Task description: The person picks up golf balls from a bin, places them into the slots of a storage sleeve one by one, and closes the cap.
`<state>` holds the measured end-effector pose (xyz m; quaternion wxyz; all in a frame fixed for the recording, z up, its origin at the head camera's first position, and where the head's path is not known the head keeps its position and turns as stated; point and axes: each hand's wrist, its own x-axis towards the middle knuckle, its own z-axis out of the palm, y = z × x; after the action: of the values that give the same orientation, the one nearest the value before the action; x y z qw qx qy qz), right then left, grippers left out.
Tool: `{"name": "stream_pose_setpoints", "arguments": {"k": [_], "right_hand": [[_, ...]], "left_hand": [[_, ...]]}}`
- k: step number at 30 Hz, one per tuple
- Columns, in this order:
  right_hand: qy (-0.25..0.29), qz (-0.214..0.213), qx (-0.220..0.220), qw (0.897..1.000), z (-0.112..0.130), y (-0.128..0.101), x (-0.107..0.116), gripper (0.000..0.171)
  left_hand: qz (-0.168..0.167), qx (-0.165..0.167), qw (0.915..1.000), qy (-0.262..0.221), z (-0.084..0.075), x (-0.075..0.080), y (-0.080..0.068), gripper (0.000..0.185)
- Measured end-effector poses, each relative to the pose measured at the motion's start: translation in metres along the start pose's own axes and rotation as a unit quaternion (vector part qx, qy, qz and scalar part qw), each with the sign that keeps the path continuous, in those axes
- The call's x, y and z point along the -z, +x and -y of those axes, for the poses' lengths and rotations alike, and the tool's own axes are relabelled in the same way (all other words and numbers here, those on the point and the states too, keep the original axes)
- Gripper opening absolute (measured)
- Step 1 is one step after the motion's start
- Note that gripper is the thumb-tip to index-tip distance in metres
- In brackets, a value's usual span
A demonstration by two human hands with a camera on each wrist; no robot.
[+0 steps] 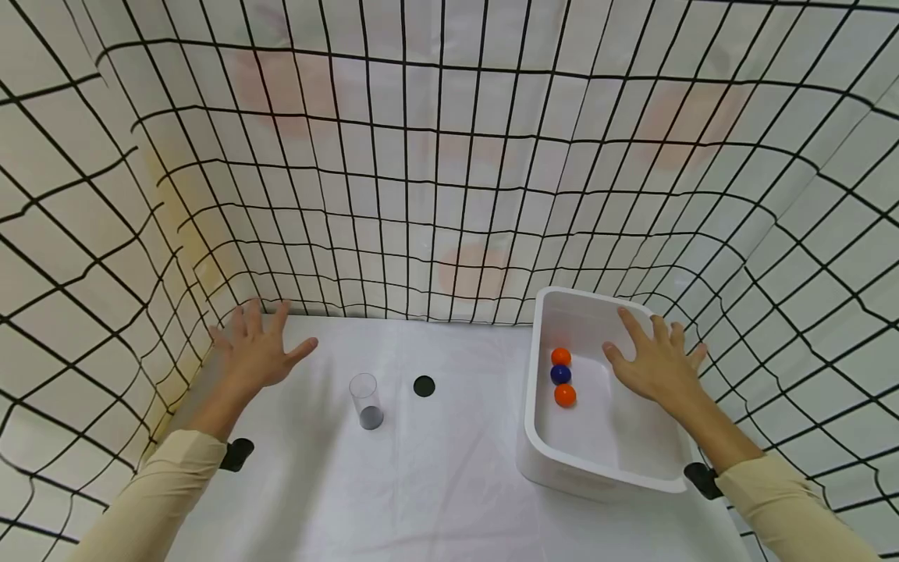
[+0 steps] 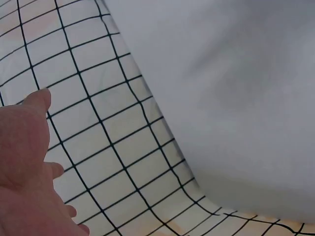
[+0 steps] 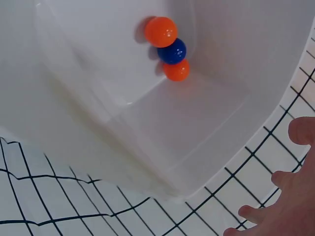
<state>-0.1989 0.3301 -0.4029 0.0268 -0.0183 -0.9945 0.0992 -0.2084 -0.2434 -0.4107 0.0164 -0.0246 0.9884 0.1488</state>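
My left hand (image 1: 256, 355) hovers over the left part of the white table with fingers spread, holding nothing. To its right a clear cup (image 1: 367, 400) stands on the table. Over the right part of a white tub (image 1: 530, 390) is my right hand (image 1: 656, 363), fingers apart and nothing in them. Inside the tub, along its left wall, lie an orange ball (image 1: 560, 357), a blue ball (image 1: 560, 375) and a second orange ball (image 1: 565, 396) in a row. The right wrist view shows the balls touching, with the right hand's fingertips (image 3: 283, 179) at the edge.
A black round spot (image 1: 424, 386) is on the table (image 1: 449, 484) right of the cup. Black grid netting (image 1: 435, 187) rises behind the table and along both sides. The tub's high rim surrounds the balls.
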Motion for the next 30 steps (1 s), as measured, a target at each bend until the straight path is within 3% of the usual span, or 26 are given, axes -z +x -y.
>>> {"name": "stream_pose_setpoints", "arguments": {"k": [9,16,23,26,30], "right_hand": [[0.000,-0.003,0.018,1.000,0.025,-0.002,0.001,0.074],[0.035,-0.003,0.052,0.998,0.049,-0.004,0.001,0.070],[0.068,0.008,0.077,0.995,0.068,-0.005,-0.001,0.071],[0.080,0.014,0.085,0.993,0.071,-0.005,-0.003,0.073],[0.098,0.026,0.096,0.990,0.072,-0.004,-0.005,0.075]], "left_hand": [[0.018,-0.033,0.9993,-0.005,-0.023,-0.005,-0.005,0.093],[0.039,-0.079,0.9958,-0.024,-0.043,-0.011,-0.015,0.097],[0.057,-0.127,0.9894,-0.040,-0.053,-0.028,-0.026,0.101],[0.066,-0.138,0.9857,-0.070,-0.053,-0.038,-0.028,0.101],[0.089,-0.127,0.9802,-0.123,-0.051,-0.052,-0.031,0.101]]}}
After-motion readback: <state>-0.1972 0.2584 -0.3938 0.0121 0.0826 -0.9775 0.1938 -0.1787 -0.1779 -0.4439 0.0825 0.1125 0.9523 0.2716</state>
